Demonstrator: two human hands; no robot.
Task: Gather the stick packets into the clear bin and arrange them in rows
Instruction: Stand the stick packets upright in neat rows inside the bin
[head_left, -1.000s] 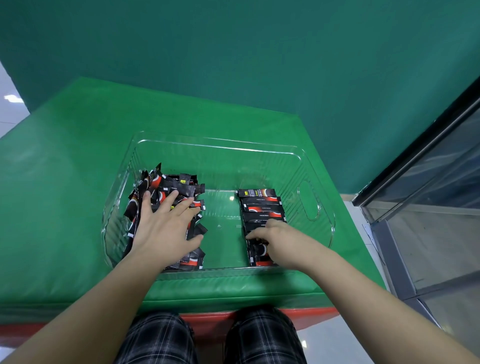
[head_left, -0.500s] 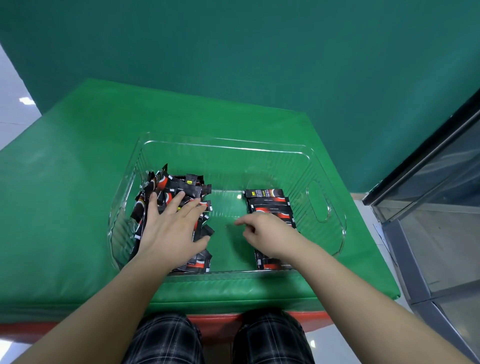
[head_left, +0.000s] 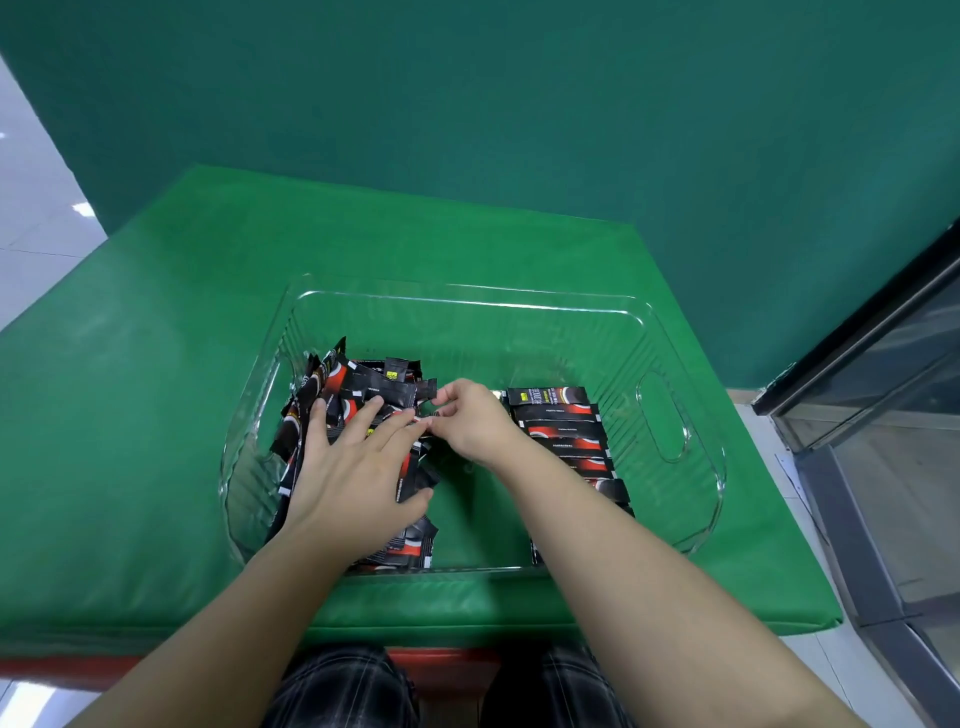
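A clear plastic bin (head_left: 467, 304) sits on the green padded table. Inside, at the left, lies a loose heap of black and red stick packets (head_left: 358, 384). At the right, a neat row of the same packets (head_left: 563, 431) lies stacked front to back. My left hand (head_left: 358, 467) rests flat on the heap with its fingers spread. My right hand (head_left: 470, 421) has reached across to the heap's right edge and pinches the end of one packet (head_left: 423, 389) between thumb and fingers. My right forearm hides the row's near end.
The green padded table (head_left: 156, 415) ends in a red edge near my knees. A dark green wall stands behind it. A glass panel with a dark frame (head_left: 883, 364) stands to the right, over tiled floor.
My right hand left the neat row and moved left across the bin to the heap, where it now pinches a packet. My left hand stayed on the heap.
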